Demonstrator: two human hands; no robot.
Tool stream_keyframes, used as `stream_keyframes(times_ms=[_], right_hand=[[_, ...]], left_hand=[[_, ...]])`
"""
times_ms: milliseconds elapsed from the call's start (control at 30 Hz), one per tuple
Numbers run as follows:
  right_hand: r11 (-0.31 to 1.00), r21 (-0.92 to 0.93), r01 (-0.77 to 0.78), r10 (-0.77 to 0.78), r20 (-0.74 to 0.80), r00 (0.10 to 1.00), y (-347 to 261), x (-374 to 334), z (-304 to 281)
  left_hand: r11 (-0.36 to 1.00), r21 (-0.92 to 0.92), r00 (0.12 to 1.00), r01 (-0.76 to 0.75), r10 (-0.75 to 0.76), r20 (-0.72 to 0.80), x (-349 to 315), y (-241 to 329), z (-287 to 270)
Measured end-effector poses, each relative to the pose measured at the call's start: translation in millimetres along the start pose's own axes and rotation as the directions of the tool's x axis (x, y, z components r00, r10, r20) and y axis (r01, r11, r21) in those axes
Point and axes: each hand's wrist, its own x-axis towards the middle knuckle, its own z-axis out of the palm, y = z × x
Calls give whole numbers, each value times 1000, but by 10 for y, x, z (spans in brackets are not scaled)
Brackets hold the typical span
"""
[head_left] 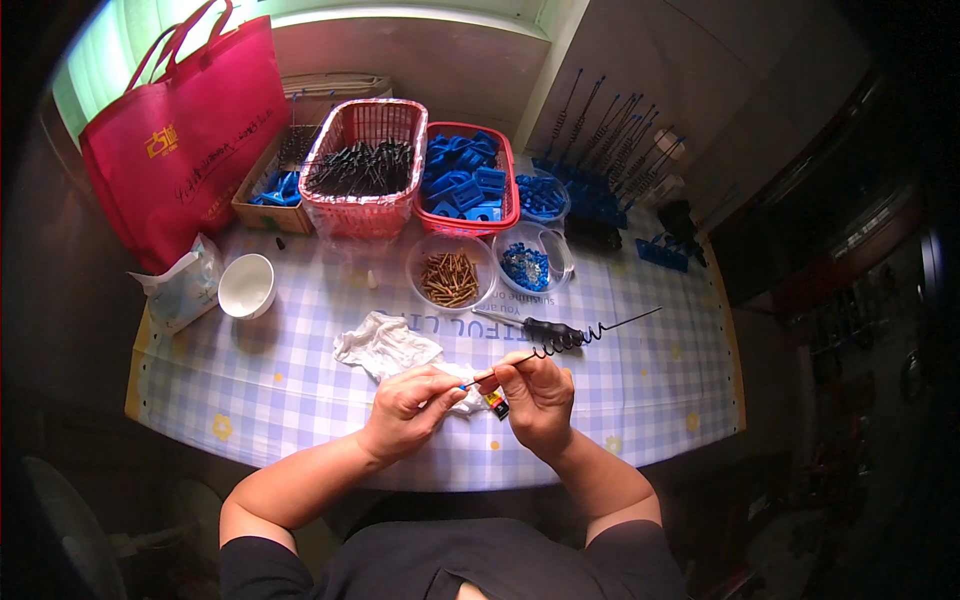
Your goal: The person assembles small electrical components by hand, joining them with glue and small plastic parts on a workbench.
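Observation:
A thin black rod with a spiral coil slants up to the right between my hands above the table's front. My right hand pinches its straight shaft just below the coil. The fingers of my left hand are closed at the lower end of the rod, where a small blue tip shows. A crumpled white cloth lies under and beyond my left hand. Partly hidden by my right hand is a small yellow, red and black item. Behind the coil lies a screwdriver with a black handle.
Beyond sit tubs of brass-coloured pieces and small blue parts. Baskets of black rods and blue parts stand behind. Coiled rods stand upright at back right. A white bowl and red bag are left.

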Motion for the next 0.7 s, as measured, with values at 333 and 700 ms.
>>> stream_keyframes(times_ms=[333, 700], right_hand=[[1000, 18, -2, 2, -3, 1000, 27, 14, -17], [983, 171, -74, 82, -39, 996, -37, 48, -5]], left_hand=[[998, 5, 998, -61, 61, -10, 27, -38, 18], [997, -63, 999, -42, 42, 2, 52, -11, 7]])
